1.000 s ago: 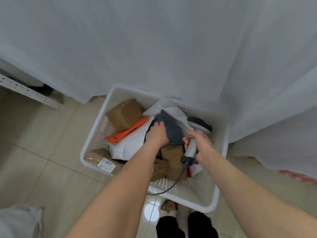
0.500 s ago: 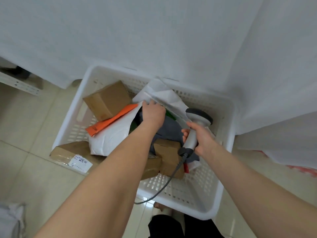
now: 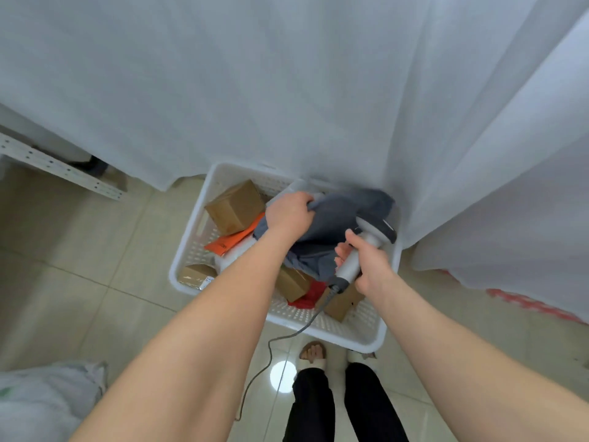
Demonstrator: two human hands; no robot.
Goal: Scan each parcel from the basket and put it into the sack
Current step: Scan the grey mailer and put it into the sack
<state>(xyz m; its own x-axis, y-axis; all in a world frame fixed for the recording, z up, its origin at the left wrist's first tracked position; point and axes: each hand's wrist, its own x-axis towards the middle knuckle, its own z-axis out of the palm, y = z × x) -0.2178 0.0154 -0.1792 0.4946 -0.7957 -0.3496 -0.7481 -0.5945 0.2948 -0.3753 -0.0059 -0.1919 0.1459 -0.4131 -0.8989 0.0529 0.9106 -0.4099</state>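
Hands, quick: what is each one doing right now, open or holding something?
Left hand: closed, gripping the grey poly-bag parcel.
Right hand: closed around the barcode scanner.

The left forearm (image 3: 197,330) and right forearm (image 3: 446,339) are bare. Black trousers (image 3: 310,406) cover the legs; an open-toed sandal (image 3: 314,355) with a pale strap shows toes.

grey parcel (image 3: 334,224) in left hand (image 3: 288,215), scanner (image 3: 366,247) in right hand (image 3: 371,266)

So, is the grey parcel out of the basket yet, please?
Not yet: the left hand grips the grey parcel, bunched and raised, directly over the basket and its boxes.
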